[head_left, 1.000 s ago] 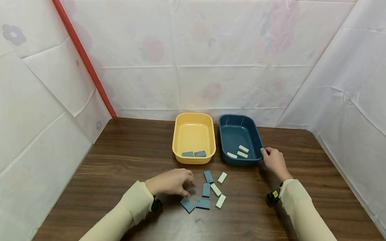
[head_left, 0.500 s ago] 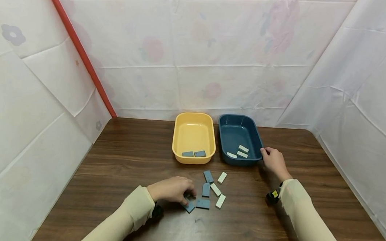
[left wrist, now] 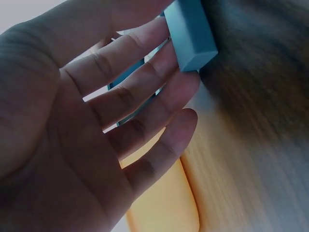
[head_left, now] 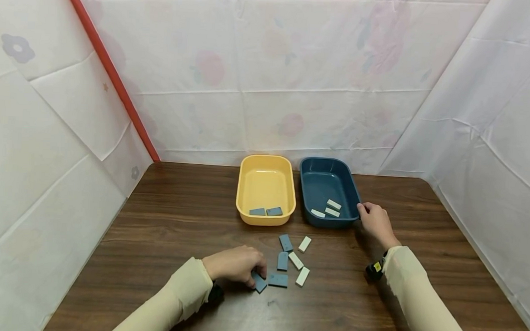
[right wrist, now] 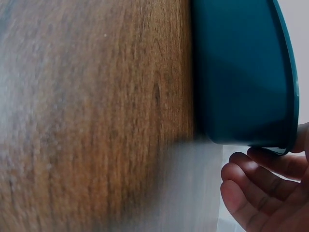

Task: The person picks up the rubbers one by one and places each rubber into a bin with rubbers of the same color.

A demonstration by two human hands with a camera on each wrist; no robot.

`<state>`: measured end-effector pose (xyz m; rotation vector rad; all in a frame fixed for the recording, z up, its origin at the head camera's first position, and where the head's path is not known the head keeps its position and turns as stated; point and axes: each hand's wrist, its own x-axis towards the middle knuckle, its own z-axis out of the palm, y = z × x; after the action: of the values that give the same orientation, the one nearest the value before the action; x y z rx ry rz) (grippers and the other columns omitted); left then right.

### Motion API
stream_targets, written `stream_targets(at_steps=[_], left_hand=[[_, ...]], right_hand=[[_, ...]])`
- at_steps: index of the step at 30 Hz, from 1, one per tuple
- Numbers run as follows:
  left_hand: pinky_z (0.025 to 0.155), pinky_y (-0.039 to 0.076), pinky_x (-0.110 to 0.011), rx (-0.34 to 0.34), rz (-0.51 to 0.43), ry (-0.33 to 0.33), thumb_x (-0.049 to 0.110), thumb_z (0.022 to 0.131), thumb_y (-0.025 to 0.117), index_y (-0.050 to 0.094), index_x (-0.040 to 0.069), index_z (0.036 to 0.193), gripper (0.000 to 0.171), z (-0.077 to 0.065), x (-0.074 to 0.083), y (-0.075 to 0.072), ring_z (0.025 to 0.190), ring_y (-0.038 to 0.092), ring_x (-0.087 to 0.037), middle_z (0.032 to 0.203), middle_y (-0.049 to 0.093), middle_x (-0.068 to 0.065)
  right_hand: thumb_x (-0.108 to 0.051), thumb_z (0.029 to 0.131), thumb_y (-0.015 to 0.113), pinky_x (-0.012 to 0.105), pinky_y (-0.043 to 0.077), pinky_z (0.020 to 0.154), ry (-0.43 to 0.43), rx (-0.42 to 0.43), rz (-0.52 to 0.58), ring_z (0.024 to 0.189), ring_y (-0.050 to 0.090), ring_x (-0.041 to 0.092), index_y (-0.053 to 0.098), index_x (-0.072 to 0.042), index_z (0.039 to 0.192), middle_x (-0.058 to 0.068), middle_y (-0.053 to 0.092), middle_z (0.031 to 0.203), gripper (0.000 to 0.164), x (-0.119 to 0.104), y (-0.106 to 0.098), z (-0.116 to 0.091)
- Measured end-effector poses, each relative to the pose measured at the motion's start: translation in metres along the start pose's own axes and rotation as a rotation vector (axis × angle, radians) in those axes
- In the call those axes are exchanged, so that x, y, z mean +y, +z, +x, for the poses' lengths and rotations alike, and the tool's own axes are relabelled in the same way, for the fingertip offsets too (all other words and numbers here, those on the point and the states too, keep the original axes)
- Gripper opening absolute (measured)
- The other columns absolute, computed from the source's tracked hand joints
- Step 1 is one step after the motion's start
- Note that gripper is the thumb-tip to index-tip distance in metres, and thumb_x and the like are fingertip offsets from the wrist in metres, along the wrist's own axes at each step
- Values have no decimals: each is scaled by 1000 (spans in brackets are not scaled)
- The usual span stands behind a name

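Note:
My left hand (head_left: pixel 237 265) pinches a flat blue-grey block (head_left: pixel 260 283) between thumb and fingers, low over the table. In the left wrist view that block (left wrist: pixel 190 36) lies against the fingertips, its upper end cut off by the frame. Just right of it lie more blue-grey blocks (head_left: pixel 278 280), one with a rounded end (head_left: pixel 282 261). Several cream blocks (head_left: pixel 302 276) are beside those. At the near right corner of the dark blue bin (head_left: pixel 329 185), my right hand (head_left: pixel 376 224) grips the rim, thumb on one side and fingers on the other (right wrist: pixel 270 186).
A yellow bin (head_left: pixel 267 183) stands left of the blue bin, holding two blue-grey blocks (head_left: pixel 274 211). Inside the blue bin are three cream blocks (head_left: pixel 333 204). A white patterned sheet (head_left: pixel 269 85) hangs behind the wooden table (head_left: pixel 177 206).
My left hand has come down toward the table's front and closed on the nearest blue-grey block. The right hand stays at the blue bin's rim.

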<state>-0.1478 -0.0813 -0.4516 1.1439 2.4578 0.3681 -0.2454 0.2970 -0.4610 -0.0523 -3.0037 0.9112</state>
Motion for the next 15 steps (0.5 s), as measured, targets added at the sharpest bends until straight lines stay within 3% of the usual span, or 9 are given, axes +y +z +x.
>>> stream_targets(at_steps=[6, 15], left_hand=[[73, 48, -19, 5, 15, 8, 15, 74, 84, 73, 20, 88, 18, -2, 0, 1, 75, 54, 0, 85, 63, 10], [76, 47, -20, 7, 51, 40, 15, 72, 84, 72, 19, 88, 21, -2, 1, 2, 76, 53, 0, 84, 62, 10]], right_hand=[[-30, 106, 34, 55, 46, 91, 2, 1, 6, 105, 60, 41, 56, 9, 129, 30, 63, 119, 50, 0, 1, -1], [-31, 106, 35, 52, 48, 87, 17, -2, 19, 97, 60, 36, 56, 9, 129, 29, 64, 115, 50, -1, 1, -1]])
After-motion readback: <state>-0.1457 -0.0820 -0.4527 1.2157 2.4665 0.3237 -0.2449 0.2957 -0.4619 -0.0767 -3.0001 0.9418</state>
